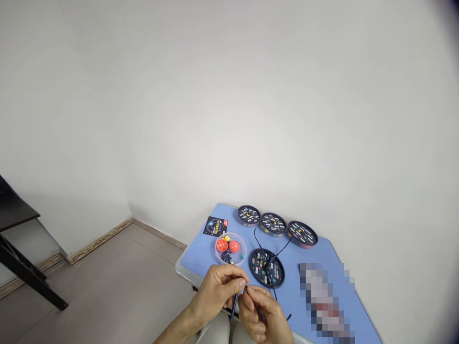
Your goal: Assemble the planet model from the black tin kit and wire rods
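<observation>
My left hand [220,291] and my right hand [263,313] meet fingertip to fingertip at the front edge of the blue table. Each is closed on a thin dark rod; where the rods meet is mostly hidden by the fingers. Just beyond my right hand lies a round black disc [256,272] with coloured prints, and a black frame with several thin arms [281,251] rests on it. Behind my left hand stands a clear round tub [245,243] holding red balls, small yellow and teal pieces and dark parts.
Three round black-lidded containers [248,215] [273,223] [303,233] line the table's back edge. A black printed card [215,226] lies at the back left. A pixelated object [324,301] is on the right. Black furniture [17,210] stands at the far left, and a wall rises behind the table.
</observation>
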Motion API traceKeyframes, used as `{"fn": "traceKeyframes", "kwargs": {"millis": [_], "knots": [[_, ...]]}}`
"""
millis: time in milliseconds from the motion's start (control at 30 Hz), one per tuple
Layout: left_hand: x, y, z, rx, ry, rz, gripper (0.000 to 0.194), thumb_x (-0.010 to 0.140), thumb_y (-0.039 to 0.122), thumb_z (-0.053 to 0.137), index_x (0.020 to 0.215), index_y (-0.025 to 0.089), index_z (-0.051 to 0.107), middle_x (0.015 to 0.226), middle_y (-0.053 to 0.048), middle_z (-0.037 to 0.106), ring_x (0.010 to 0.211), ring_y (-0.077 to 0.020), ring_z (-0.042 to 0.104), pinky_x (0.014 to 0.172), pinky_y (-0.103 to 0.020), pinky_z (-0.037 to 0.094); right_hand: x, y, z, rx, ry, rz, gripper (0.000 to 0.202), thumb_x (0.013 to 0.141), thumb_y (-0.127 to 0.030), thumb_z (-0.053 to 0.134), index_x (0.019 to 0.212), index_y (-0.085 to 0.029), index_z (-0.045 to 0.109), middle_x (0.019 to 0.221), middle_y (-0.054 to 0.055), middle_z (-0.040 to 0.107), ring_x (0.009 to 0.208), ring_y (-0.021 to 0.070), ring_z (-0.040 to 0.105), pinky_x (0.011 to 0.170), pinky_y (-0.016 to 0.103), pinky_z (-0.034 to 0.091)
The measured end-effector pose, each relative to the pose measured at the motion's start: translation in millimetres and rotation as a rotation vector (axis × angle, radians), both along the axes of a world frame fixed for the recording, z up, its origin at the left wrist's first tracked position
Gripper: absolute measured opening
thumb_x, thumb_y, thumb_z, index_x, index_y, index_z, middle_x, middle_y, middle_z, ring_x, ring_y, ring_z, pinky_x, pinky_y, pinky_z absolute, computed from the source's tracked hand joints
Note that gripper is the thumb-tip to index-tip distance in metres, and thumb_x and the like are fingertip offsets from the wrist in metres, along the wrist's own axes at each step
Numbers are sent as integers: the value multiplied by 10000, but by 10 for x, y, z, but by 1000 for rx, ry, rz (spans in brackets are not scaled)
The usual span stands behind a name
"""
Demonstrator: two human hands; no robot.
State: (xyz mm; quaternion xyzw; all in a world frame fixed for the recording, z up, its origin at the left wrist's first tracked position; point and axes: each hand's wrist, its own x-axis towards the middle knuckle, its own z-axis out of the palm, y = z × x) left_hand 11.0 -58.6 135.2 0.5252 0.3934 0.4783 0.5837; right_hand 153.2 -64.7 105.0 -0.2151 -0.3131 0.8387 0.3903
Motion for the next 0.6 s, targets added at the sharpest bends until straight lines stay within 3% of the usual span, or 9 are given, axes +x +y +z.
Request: {"fn": "traceKeyframes", "kwargs": {"millis": [67, 200, 267, 367, 467, 533, 600], "knots": [[-4, -15, 5, -40, -63, 67, 314, 732, 448, 722, 766, 136, 710, 522, 39, 516, 393, -51, 383, 383, -176, 301, -18, -30, -6, 66, -98, -115, 433, 741, -536, 707, 593, -154, 568, 453, -53, 448, 313, -5, 194, 303, 152, 109], [21, -29, 1, -76, -187, 166, 347, 736, 484, 726, 774, 139, 707, 542, 38, 513, 422, -58, 397, 384, -172, 324, -90, -142, -32, 302, -304, -612, 369, 719, -475, 773, 967, -213, 692, 676, -12, 589, 451, 57, 402, 402, 177, 310], [56, -32, -18, -88, -214, 176, 361, 722, 491, 742, 792, 137, 714, 539, 39, 507, 427, -65, 411, 375, -173, 334, -132, -189, -47, 421, -392, -784, 377, 722, -444, 780, 1034, -251, 694, 740, -1, 606, 528, 97, 471, 469, 215, 389], [119, -42, -60, -115, -243, 199, 392, 684, 503, 774, 809, 135, 725, 539, 43, 504, 426, -66, 414, 356, -168, 342, -172, -195, -50, 620, -561, -907, 174, 808, -380, 704, 923, -252, 733, 739, 9, 613, 558, 121, 508, 513, 239, 423], [164, -54, -100, -143, -257, 205, 421, 658, 518, 791, 817, 133, 732, 533, 44, 509, 420, -69, 427, 345, -167, 350, -167, -137, -42, 787, -622, -975, 144, 871, -319, 622, 884, -233, 736, 677, 0, 603, 517, 118, 520, 487, 229, 435], [172, -60, -117, -153, -264, 194, 424, 658, 510, 797, 847, 136, 735, 542, 42, 525, 419, -76, 457, 350, -177, 370, -143, -107, -40, 794, -600, -1018, 176, 888, -325, 593, 907, -214, 729, 656, -3, 606, 490, 115, 524, 461, 222, 442], [160, -65, -122, -148, -278, 199, 426, 670, 494, 797, 905, 144, 737, 603, 27, 576, 446, -91, 514, 387, -198, 421, -107, -113, -43, 692, -574, -1053, 209, 888, -360, 593, 892, -192, 717, 651, 1, 622, 484, 115, 535, 458, 220, 455]]}}
